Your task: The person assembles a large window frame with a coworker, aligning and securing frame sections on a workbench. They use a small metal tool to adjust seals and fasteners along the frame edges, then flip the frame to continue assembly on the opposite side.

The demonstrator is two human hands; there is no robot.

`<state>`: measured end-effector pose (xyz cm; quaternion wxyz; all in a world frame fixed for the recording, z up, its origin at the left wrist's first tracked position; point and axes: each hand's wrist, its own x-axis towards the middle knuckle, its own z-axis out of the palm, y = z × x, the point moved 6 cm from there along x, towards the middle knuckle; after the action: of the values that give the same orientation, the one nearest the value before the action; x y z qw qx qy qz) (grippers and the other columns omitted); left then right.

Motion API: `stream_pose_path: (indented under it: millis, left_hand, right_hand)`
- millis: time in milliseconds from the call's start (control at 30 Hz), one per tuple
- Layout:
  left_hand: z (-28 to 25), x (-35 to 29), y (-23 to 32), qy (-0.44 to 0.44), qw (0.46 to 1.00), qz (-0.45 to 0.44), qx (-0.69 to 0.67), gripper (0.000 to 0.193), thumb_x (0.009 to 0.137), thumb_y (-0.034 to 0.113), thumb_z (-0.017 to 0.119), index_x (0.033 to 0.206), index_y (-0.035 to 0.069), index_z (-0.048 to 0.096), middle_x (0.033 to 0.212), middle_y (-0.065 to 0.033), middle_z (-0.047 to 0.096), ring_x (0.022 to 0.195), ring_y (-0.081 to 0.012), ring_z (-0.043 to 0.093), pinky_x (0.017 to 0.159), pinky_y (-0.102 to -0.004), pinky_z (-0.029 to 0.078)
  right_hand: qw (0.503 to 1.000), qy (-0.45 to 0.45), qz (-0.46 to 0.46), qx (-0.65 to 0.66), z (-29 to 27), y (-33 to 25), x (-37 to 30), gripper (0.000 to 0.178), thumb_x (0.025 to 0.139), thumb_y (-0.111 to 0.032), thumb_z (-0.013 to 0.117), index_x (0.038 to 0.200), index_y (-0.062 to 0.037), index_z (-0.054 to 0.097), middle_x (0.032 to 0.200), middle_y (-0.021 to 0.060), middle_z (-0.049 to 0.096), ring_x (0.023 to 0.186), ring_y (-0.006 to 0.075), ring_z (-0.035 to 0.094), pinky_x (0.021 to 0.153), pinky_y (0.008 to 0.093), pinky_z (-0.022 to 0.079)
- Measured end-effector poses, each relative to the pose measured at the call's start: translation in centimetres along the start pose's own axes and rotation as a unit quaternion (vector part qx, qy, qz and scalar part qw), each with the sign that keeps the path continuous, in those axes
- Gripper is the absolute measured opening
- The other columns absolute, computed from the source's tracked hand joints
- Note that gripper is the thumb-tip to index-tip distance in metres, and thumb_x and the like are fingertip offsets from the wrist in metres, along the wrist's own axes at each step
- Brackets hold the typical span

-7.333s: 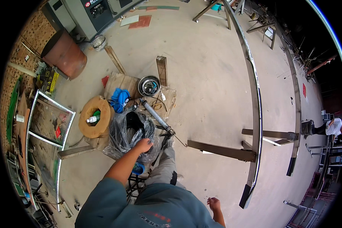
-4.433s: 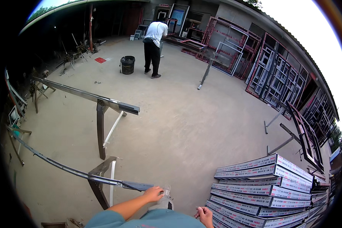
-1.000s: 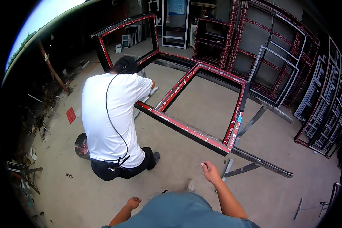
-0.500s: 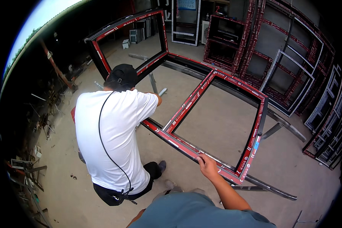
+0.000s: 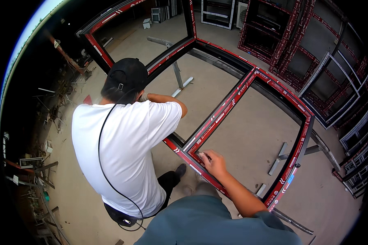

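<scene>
A large window frame [image 5: 235, 98], wrapped in red printed film with black edges, lies across metal trestles in front of me. My right hand [image 5: 215, 164] is at the near-left inner corner of its right-hand opening, beside the crossbar. The fingers are curled and pinched around something small and dark that I cannot make out. That arm comes in from the lower right, over the frame's near rail [image 5: 214, 181]. My left hand is out of sight. To my left, a co-worker [image 5: 124, 151] in a white shirt and black cap bends over the frame, one gloved hand partly hidden.
Another red-filmed frame section [image 5: 96, 44] rises at the far left. Finished frames [image 5: 335, 87] lean along the right wall, and a red-wrapped cabinet-like stack [image 5: 270, 24] stands behind. Trestle legs [image 5: 182, 86] stick out below. Scrap pieces [image 5: 30, 162] litter the left floor.
My right hand has moved left along the near rail to the inner corner by the crossbar. The whole view has shifted, and the co-worker now appears closer.
</scene>
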<state>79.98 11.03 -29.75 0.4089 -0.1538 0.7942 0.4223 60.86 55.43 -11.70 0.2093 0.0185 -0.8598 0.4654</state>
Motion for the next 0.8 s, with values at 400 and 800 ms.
stream_pose_path:
  millis: [400, 800]
  left_hand:
    - [-3.3, 3.2, 23.0, 0.104, 0.987, 0.072, -0.096, 0.060, 0.090, 0.037, 0.070, 0.140, 0.006, 0.055, 0.129, -0.0166, 0.064, 0.120, -0.0284, 0.062, 0.102, -0.0371, 0.049]
    - [-5.5, 4.4, 28.8, 0.146, 0.984, 0.055, -0.088, 0.061, 0.092, 0.036, 0.069, 0.142, 0.006, 0.053, 0.133, -0.0159, 0.061, 0.123, -0.0279, 0.059, 0.104, -0.0367, 0.047]
  right_hand:
    - [0.973, 0.030, -0.123, -0.196, 5.1, 12.0, 23.5, 0.018, 0.088, -0.019, 0.072, 0.081, -0.0062, 0.062, 0.076, 0.0110, 0.063, 0.072, 0.0312, 0.065, 0.064, 0.0418, 0.053]
    - [0.968, -0.055, -0.081, -0.230, 7.0, 14.3, 24.2, 0.012, 0.087, -0.017, 0.069, 0.084, -0.0073, 0.064, 0.078, 0.0112, 0.066, 0.074, 0.0308, 0.068, 0.065, 0.0422, 0.056]
